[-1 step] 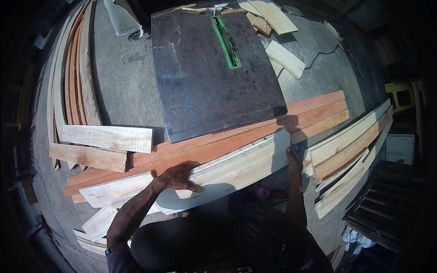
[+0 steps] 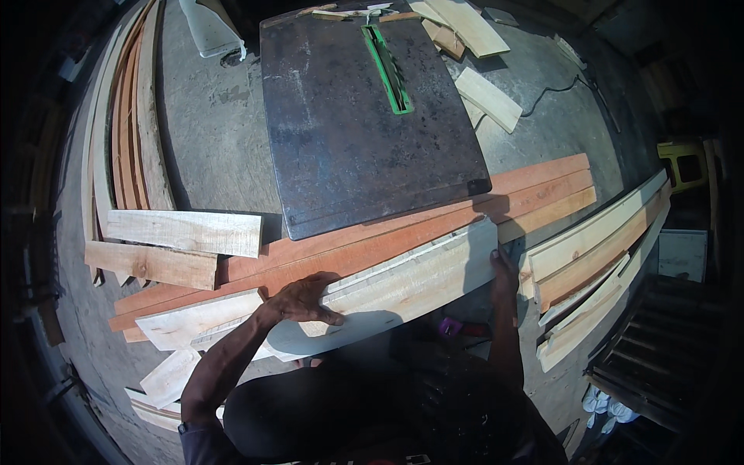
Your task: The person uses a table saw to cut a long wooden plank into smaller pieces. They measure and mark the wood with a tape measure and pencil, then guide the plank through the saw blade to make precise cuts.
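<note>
A pale wooden board [image 2: 418, 283] slants across in front of me, its right end higher in the picture. My left hand [image 2: 308, 300] is closed over its upper edge near the left end, thumb against the pale face. At the opposite end my right hand [image 2: 504, 267] grips the board's end, thumb showing on the face and the other fingers mostly hidden behind. Shadows fall over both ends of the board. Just beyond it lie long reddish planks [image 2: 349, 244], partly covered by the board.
A dark metal saw table [image 2: 333, 132] with a green-edged blade slot [image 2: 387, 70] stands ahead. Shorter pale boards [image 2: 186, 232] lie at left, beside long strips [image 2: 128, 132]. More planks [image 2: 597, 248] rest at right. A purple-and-black object [image 2: 449, 328] sits below the board.
</note>
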The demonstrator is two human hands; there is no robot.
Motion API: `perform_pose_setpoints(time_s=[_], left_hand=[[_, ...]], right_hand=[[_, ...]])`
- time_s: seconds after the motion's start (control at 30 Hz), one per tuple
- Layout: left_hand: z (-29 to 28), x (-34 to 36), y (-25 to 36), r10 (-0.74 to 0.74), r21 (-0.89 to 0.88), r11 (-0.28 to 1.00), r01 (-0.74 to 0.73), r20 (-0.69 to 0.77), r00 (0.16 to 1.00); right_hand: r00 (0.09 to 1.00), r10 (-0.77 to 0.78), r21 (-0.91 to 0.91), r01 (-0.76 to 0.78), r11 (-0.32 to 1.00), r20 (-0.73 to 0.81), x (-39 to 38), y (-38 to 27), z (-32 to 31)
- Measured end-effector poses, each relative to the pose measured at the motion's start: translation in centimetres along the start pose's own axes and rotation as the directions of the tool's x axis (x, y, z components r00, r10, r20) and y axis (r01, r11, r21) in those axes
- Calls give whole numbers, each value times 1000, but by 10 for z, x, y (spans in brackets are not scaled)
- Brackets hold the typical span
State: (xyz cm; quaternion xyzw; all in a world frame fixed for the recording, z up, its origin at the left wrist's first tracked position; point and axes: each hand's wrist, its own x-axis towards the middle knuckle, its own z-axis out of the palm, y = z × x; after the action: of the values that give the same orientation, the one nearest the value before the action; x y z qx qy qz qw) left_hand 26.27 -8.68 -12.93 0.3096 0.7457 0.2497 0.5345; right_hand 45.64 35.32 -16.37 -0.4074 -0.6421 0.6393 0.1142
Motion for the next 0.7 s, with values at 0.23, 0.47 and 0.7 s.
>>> perform_pose_setpoints(time_s=[0.23,0.47,0.7], left_hand=[[10,-56,37,-130,265,951,161,-131,983],[-21,-162,82,23,-143,979,-143,-623,782],[-71,-233,44,-290,-295,579,-760,-946,146]], right_hand=[[977,-207,-91,202,975,-54,-28,-78,13],[676,-736,116,731,673,9,-38,-228,27],[637,-631,130,650,748,444,-66,-221,99]])
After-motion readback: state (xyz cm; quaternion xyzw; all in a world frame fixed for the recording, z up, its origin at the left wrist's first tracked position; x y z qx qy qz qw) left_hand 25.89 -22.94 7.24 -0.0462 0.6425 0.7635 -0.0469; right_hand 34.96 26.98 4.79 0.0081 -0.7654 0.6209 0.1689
